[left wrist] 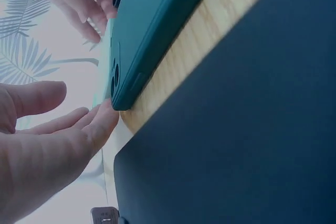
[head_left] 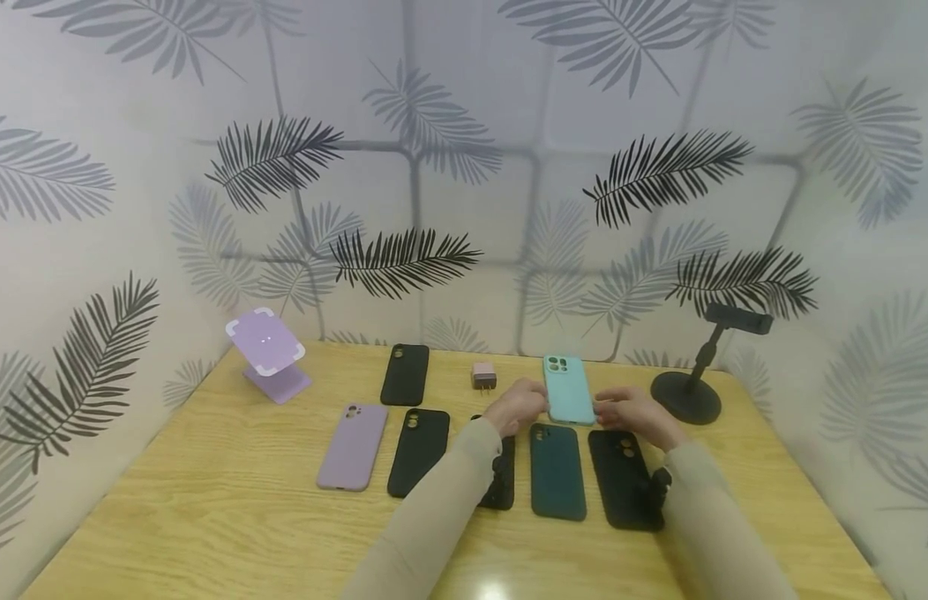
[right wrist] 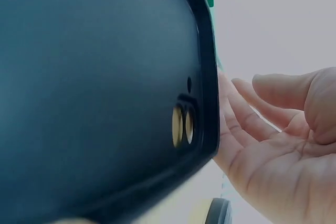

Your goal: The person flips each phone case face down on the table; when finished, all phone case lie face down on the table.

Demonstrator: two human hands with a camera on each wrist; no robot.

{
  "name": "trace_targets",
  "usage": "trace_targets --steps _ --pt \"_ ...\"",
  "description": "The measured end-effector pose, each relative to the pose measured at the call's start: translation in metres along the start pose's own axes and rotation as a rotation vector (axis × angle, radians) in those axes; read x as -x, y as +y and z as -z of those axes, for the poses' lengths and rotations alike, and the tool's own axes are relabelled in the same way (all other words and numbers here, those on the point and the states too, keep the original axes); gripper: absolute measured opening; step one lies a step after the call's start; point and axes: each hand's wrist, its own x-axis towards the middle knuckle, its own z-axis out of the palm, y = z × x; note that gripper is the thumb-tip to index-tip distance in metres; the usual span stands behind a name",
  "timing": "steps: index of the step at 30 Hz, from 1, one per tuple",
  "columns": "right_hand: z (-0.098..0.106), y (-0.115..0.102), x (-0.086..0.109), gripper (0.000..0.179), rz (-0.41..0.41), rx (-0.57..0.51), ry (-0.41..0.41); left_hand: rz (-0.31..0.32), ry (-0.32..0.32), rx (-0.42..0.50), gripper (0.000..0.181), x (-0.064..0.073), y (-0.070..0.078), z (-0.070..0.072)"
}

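A light turquoise phone case (head_left: 570, 390) lies on the table with its camera cutouts at the far end. At its left edge is my left hand (head_left: 518, 405), its fingers extended and the thumb held apart in the left wrist view. My right hand (head_left: 638, 412) is beside the lower right edge, with fingers reaching toward the case and the thumb free. Whether the fingertips touch the case is hard to tell. Nearer to me lie a dark green phone case (head_left: 557, 472) and a black phone case (head_left: 621, 479), the latter partly under my right wrist. Another black case (head_left: 501, 479) is partly hidden by my left forearm.
To the left lie a purple phone case (head_left: 352, 447) and two black cases (head_left: 405, 375). A pink charger plug (head_left: 483, 376) sits behind my left hand. A purple stand (head_left: 275, 354) is at the back left, a black phone stand (head_left: 686, 396) at the right. A patterned wall borders the table.
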Motion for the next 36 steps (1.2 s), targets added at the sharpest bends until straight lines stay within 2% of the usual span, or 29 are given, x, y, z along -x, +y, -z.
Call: trace_targets --steps 6,14,17,22,30,36 --pt "0.008 -0.004 0.017 0.049 0.024 0.052 0.045 0.028 0.050 0.091 0.043 0.004 0.001 0.005" --pt "0.014 -0.001 0.045 0.045 0.067 0.213 0.084 -0.070 0.063 0.209 0.036 0.012 0.004 -0.001" --pt "0.015 0.002 0.053 0.044 0.062 0.204 0.083 -0.091 0.039 0.216 0.035 0.016 0.006 -0.007" --pt "0.016 0.009 0.065 0.047 0.048 0.134 0.042 -0.070 -0.015 0.170 0.036 0.025 0.010 -0.020" --pt "0.015 0.013 0.083 0.055 0.021 0.030 -0.041 -0.067 -0.164 0.199 0.040 0.046 0.012 -0.042" --pt "0.012 0.017 0.089 0.057 0.010 -0.018 -0.080 -0.055 -0.222 0.137 0.044 0.058 0.011 -0.058"
